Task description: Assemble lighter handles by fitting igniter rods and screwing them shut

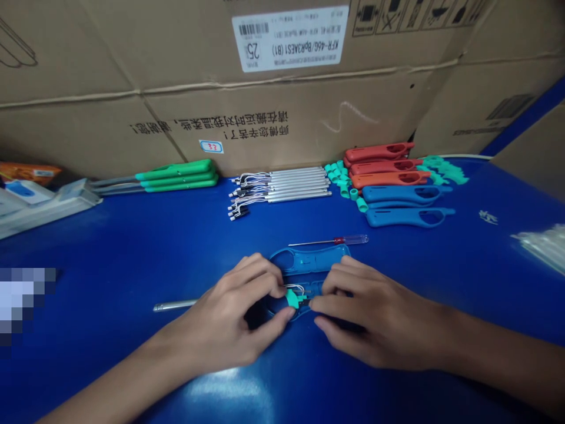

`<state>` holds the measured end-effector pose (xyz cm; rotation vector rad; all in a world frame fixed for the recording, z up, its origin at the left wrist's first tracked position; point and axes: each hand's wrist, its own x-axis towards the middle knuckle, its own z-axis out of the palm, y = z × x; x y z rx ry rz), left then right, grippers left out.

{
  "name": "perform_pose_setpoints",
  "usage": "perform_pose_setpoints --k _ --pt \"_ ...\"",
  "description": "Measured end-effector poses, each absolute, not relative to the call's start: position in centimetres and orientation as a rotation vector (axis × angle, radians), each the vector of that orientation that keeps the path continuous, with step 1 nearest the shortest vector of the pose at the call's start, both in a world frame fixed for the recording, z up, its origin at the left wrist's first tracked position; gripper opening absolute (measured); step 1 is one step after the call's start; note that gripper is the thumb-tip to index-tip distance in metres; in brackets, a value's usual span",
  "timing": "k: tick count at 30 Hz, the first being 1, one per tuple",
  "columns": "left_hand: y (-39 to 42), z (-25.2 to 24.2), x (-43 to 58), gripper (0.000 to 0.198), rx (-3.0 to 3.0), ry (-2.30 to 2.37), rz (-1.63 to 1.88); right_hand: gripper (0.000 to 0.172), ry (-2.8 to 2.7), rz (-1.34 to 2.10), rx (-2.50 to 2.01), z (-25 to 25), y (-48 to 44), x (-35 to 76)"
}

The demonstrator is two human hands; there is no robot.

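Pinching a small green plastic cap with wire leads point(292, 299) between left hand point(220, 315) and right hand point(382, 315)
Both grips close on it from either side, steadying it over a hollow blue plastic shell point(309, 259) on the blue bench point(132, 265).

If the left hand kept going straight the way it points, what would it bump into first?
The left hand would probably meet the small green plastic piece first, though depth is hard to judge here.
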<state>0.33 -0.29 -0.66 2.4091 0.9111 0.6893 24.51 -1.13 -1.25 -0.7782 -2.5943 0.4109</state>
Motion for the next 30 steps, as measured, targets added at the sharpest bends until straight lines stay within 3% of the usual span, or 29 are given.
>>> perform_pose_setpoints --k 15,20,30 --pt "-0.24 -0.46 0.33 0.011 2.370 0.916 0.679 0.018 -2.590 0.458 -0.810 -1.05 -1.42 24.44" --pt "-0.21 -0.53 0.09 0.003 2.431 0.885 0.685 0.014 -2.505 0.480 -0.786 -1.25 -1.10 24.62" --pt "-0.70 -0.75 -0.25 0.017 2.566 0.915 0.684 0.010 -2.435 0.368 -0.716 -1.10 -1.00 24.85"
